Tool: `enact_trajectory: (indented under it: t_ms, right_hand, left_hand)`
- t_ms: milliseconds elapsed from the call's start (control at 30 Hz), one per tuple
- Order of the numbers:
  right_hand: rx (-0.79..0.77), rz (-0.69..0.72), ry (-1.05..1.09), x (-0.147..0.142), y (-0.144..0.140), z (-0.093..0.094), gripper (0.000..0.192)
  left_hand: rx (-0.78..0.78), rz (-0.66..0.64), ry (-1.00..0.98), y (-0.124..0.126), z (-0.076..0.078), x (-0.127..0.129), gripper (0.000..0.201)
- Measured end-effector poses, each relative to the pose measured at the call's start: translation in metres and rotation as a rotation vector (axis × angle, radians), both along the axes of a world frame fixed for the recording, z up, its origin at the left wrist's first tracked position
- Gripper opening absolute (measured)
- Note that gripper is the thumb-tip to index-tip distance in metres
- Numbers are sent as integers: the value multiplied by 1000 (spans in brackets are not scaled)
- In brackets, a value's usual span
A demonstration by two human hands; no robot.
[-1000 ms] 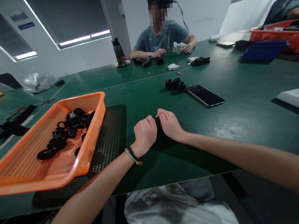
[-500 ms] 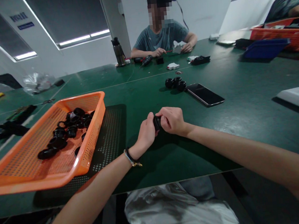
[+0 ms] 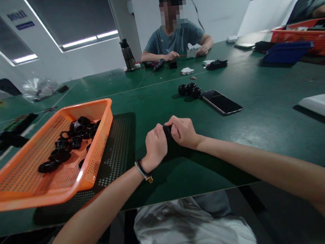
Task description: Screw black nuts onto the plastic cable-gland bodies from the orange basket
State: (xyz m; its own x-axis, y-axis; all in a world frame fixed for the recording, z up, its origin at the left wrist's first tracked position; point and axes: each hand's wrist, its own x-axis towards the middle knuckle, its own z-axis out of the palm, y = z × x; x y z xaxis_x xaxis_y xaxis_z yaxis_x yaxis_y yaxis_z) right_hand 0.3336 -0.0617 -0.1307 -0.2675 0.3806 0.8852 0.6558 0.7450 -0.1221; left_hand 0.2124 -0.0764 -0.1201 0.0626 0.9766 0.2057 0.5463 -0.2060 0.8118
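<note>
Both hands meet at the near middle of the green table, gripping one small black round plastic part between them. The left hand closes on its left side, the right hand on its right.

Left hand rolled back knuckles-up over black part; right hand lowered slightly, both closed around it.

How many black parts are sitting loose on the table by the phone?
3, clustered touching each other just left of the phone on the green table: one at the left, one behind, one nearest the phone. A fourth could be hidden behind them.
</note>
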Motion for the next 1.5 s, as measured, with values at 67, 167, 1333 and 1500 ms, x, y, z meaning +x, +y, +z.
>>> enact_trajectory:
  t_ms: [67, 167, 1333, 1500]
  right_hand:
    - [-104, -23, 34, -3, -1, -1, 20]
    - [-273, -34, 84, -6, -5, 1, 19]
    - [-551, -60, 252, -1, 3, 3, 26]
    - [-364, -75, 74, 4, 1, 3, 27]
  left_hand:
    - [16, 7, 82, 0, 3, -1, 43]
    - [55, 26, 214, 0, 6, -2, 42]
    - [-107, -188, -99, 11, 2, -3, 48]
    - [-271, -175, -271, 11, -1, 1, 53]
